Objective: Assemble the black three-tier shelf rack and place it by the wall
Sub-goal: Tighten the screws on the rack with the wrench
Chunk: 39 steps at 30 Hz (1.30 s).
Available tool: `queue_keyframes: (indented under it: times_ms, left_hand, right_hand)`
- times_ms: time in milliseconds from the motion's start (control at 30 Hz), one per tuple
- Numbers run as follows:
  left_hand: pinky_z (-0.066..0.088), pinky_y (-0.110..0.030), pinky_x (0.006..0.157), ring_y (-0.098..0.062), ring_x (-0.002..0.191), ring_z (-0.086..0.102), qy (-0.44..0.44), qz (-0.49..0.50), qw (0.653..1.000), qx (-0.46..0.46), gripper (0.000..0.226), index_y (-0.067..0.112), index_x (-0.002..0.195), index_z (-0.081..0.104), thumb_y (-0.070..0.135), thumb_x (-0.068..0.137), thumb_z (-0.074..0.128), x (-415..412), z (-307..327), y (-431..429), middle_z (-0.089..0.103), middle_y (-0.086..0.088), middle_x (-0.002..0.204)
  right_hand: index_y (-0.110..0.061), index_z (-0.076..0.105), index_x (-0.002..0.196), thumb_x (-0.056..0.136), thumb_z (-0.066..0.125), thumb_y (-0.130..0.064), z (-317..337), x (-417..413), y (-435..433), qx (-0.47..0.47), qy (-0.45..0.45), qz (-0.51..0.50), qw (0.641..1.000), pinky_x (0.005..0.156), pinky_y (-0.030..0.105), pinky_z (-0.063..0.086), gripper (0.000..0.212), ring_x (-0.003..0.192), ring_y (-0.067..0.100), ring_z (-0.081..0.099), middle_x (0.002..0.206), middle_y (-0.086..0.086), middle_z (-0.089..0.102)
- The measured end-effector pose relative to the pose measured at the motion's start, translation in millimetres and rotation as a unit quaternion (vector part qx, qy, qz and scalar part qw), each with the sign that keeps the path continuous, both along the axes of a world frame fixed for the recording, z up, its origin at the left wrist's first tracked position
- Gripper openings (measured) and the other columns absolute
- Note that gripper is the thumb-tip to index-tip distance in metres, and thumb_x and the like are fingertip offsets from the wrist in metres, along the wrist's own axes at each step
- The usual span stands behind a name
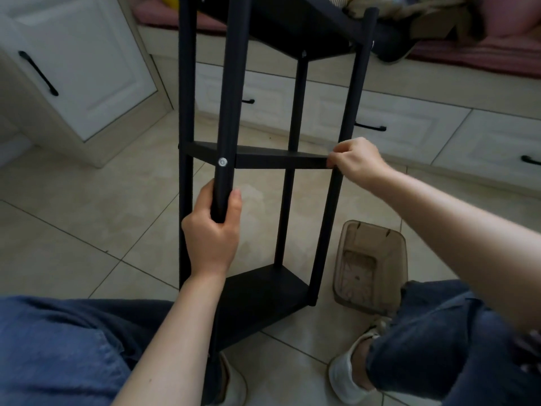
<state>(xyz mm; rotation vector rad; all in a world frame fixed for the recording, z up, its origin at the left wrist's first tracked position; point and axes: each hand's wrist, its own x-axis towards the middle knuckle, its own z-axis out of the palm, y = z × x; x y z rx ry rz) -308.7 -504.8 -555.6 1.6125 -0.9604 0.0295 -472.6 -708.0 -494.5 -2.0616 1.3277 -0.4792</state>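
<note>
Black rack (263, 159) stands upright on tiled floor (58, 224) between the knees, all three shelves on. Left hand (213, 230) reaches up, fingers wrapped round the near front post. Right hand (355, 161), arm outstretched, pinches the middle shelf's right corner at the post, likely thumb underneath. Brown plastic bin (370, 262) just right of the rack.

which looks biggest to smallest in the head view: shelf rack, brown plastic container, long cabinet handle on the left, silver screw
1. black shelf rack
2. brown translucent container
3. long black cabinet handle (farther from the camera, so true size unsure)
4. silver screw
</note>
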Motion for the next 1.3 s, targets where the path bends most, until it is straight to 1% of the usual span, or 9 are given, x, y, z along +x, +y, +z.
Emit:
queue_keyframes:
  times_ms: [100,200,400,533,600,800,900,1033,1300]
  left_hand:
    - [0.049,-0.019,0.055,-0.009,0.063,0.061,-0.008,0.005,1.0,-0.002,0.028,0.021,0.107,0.065,0.046,0.098,0.055,4,-2,2,0.059,0.022,0.073]
    - [0.05,-0.023,0.054,-0.012,0.062,0.06,-0.017,0.008,1.0,-0.009,0.025,0.021,0.105,0.064,0.044,0.098,0.057,6,-3,6,0.057,0.015,0.069]
    - [0.052,-0.04,0.048,-0.018,0.056,0.056,-0.041,0.004,0.999,-0.002,0.008,0.038,0.1,0.055,0.044,0.097,0.058,11,-4,9,0.055,0.005,0.071]
    - [0.052,-0.029,0.05,-0.015,0.06,0.059,-0.054,0.004,0.999,0.005,0.01,0.048,0.1,0.05,0.049,0.094,0.058,9,-2,7,0.057,0.013,0.076]
    - [0.051,-0.026,0.051,-0.013,0.059,0.059,-0.06,0.007,0.998,0.009,0.012,0.045,0.1,0.05,0.048,0.094,0.06,8,-2,5,0.054,0.015,0.069]
    - [0.055,-0.046,0.051,-0.018,0.055,0.058,-0.047,0.05,0.996,0.055,0.03,0.019,0.103,0.057,0.047,0.095,0.056,22,-8,6,0.051,0.01,0.066]
    - [0.053,-0.042,0.052,-0.018,0.058,0.058,-0.017,0.064,0.996,0.067,0.021,0.024,0.1,0.054,0.044,0.096,0.058,30,-10,5,0.053,0.01,0.068]
    - [0.043,-0.017,0.053,-0.009,0.061,0.056,0.018,0.094,0.994,0.059,0.023,0.025,0.1,0.055,0.048,0.097,0.056,35,-18,9,0.055,0.006,0.071]
    - [0.043,-0.033,0.056,-0.02,0.063,0.056,0.07,0.142,0.985,0.068,0.021,0.02,0.096,0.055,0.04,0.103,0.054,57,-22,10,0.055,0.002,0.07]
  right_hand:
    - [-0.012,0.074,0.089,0.1,0.054,-0.022,3,-14,-21,0.001,0.053,0.015,0.998,0.096,0.041,0.047,0.025,0.11,0.028,0.059,0.112,0.011,0.067]
    - [-0.018,0.072,0.089,0.099,0.056,-0.023,1,-26,-30,0.035,0.092,0.055,0.994,0.092,0.034,0.042,0.02,0.115,0.026,0.056,0.123,0.009,0.062]
    - [-0.019,0.072,0.086,0.097,0.059,-0.02,-1,-30,-45,0.144,-0.083,0.022,0.986,0.099,0.035,0.046,0.017,0.114,0.023,0.056,0.121,0.007,0.064]
    - [-0.013,0.073,0.092,0.098,0.058,-0.017,-7,-35,-51,0.19,-0.149,0.022,0.97,0.09,0.03,0.052,0.017,0.109,0.023,0.064,0.116,0.01,0.068]
    - [-0.012,0.072,0.093,0.098,0.058,-0.015,-8,-37,-52,0.205,-0.179,0.018,0.962,0.086,0.027,0.053,0.016,0.107,0.021,0.066,0.113,0.008,0.069]
    - [-0.019,0.081,0.085,0.094,0.065,-0.019,-8,-36,-49,0.238,-0.186,0.038,0.952,0.084,0.028,0.053,0.018,0.111,0.021,0.06,0.119,0.004,0.067]
    - [-0.02,0.082,0.085,0.093,0.065,-0.02,-6,-38,-45,0.252,-0.246,0.032,0.935,0.083,0.03,0.055,0.018,0.102,0.02,0.063,0.11,0.002,0.069]
    - [-0.017,0.078,0.094,0.09,0.064,-0.025,-1,-37,-32,0.31,-0.346,0.052,0.884,0.087,0.035,0.046,0.017,0.08,0.015,0.053,0.086,-0.001,0.051]
    - [-0.017,0.077,0.091,0.088,0.06,-0.022,40,-25,-7,0.346,-0.399,0.138,0.838,0.08,0.034,0.038,0.018,0.07,0.01,0.047,0.077,-0.003,0.045]
